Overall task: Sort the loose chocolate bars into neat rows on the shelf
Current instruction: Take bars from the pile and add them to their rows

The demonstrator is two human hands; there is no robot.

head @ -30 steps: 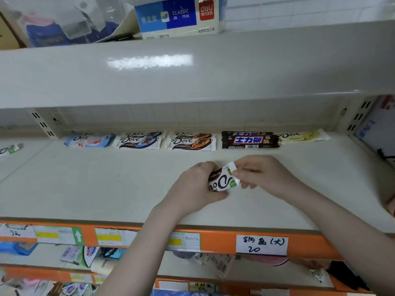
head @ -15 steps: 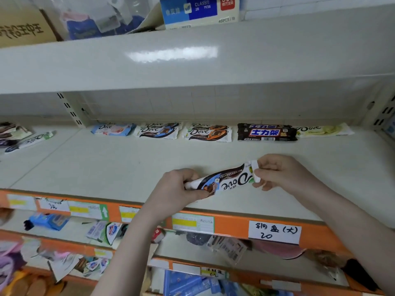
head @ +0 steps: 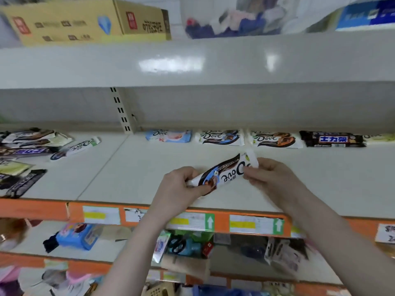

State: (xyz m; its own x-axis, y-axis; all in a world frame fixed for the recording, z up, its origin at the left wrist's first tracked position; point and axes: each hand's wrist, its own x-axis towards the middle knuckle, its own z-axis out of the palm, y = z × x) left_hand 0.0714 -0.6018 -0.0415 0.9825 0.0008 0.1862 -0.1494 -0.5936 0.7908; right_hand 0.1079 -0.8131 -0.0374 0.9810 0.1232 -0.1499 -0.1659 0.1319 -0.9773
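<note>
Two hands, left hand and right hand, pinch my Dove bar by its ends above the shelf; I judge it light, slick-wrapped and snappable.

shelf: smooth painted metal | Dove bar: glossy wrapper | box: matt cardboard

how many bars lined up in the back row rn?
5: pale blue Dove, white-and-blue Dove, white-and-orange Dove, dark bar, then a pale green one cut off by the right frame edge. More may lie past it.
</note>
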